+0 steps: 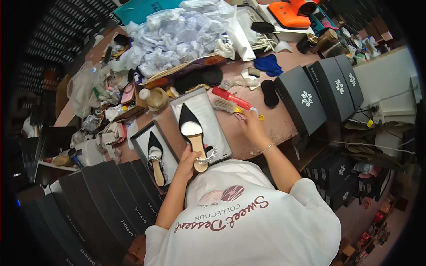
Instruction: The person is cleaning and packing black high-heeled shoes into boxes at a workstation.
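My left hand (188, 161) is wrapped round the heel part of a black pointed shoe (188, 116). The shoe has a beige insole, white padding in the toe and a sparkling strap, and it is held over a grey shoebox (223, 142) with white lining paper. My right hand (253, 126) is closed on the yellow handle of a pale-bristled brush (225, 105), by the table's right side. Just beyond that brush lies a red brush (231, 97). The matching black shoe (155, 148) lies in a second tray-like box part on the left.
Dark shoeboxes stand in a row at the lower left (106, 195) and at the right (303, 99). A heap of crumpled white paper (177, 37) fills the far side. Nearby are a jar (156, 98), a blue cloth (269, 65), a black pad (270, 93) and an orange device (289, 15).
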Tool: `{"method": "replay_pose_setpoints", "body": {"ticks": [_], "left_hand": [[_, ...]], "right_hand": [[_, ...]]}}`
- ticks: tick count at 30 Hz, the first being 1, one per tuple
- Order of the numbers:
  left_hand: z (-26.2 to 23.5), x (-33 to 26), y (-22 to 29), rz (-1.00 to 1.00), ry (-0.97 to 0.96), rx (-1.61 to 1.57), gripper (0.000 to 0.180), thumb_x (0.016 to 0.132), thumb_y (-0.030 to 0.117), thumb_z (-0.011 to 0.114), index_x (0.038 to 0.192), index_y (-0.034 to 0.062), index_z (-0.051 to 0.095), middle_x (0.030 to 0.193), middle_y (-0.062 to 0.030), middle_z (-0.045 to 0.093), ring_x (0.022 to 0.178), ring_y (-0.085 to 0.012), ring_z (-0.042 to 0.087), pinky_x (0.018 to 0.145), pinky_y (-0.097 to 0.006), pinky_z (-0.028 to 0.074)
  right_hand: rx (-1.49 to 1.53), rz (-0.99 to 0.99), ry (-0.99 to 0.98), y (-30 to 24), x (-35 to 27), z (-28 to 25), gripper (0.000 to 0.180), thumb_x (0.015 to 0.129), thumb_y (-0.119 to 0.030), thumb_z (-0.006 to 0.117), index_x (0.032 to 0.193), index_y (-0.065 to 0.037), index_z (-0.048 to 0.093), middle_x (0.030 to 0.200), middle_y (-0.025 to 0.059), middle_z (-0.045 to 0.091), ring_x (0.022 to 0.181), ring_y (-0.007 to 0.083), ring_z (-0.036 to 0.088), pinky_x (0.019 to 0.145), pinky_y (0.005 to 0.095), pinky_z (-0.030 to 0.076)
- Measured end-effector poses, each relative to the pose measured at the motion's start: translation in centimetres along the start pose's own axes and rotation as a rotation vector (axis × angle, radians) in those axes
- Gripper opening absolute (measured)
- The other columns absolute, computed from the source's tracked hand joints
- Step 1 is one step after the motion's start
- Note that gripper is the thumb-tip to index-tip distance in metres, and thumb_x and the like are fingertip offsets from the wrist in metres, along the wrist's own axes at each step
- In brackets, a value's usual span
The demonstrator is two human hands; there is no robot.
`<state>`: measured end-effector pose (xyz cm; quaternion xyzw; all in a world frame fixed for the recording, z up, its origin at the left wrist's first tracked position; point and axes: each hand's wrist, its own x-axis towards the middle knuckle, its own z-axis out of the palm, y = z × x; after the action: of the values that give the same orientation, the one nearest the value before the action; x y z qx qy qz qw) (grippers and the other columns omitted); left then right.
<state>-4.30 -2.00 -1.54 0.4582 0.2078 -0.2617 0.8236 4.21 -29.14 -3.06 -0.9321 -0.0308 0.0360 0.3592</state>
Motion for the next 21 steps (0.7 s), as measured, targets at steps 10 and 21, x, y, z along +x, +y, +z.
{"method": "replay_pose_setpoints", "body": {"ticks": [10,21], "left_hand": [[1.9,-0.9,0.2,-0.054,0.015,0.039,0.050,0.082,0.013,0.056,0.129,0.0007,0.042,0.109,-0.0098,0.061,0.093,-0.0146,0.060,0.080,-0.028,0.049],[-3.3,-6.7,3.5,0.185,0.166,-0.087,0.045,0.084,0.010,0.053,0.127,0.0000,0.045,0.114,-0.0139,0.061,0.099,-0.0195,0.061,0.086,-0.030,0.049]], "right_hand": [[0.162,-0.028,0.025,2.8,2.0,0.5,0.044,0.073,-0.017,0.063,0.113,-0.005,0.052,0.100,0.0209,0.056,0.096,0.0393,0.056,0.083,0.0456,0.046],[0.285,-0.128,-0.242,-4.2,-0.4,1.8,0.042,0.076,-0.012,0.055,0.116,0.000,0.052,0.110,0.0221,0.056,0.100,0.0355,0.055,0.088,0.0398,0.043]]}}
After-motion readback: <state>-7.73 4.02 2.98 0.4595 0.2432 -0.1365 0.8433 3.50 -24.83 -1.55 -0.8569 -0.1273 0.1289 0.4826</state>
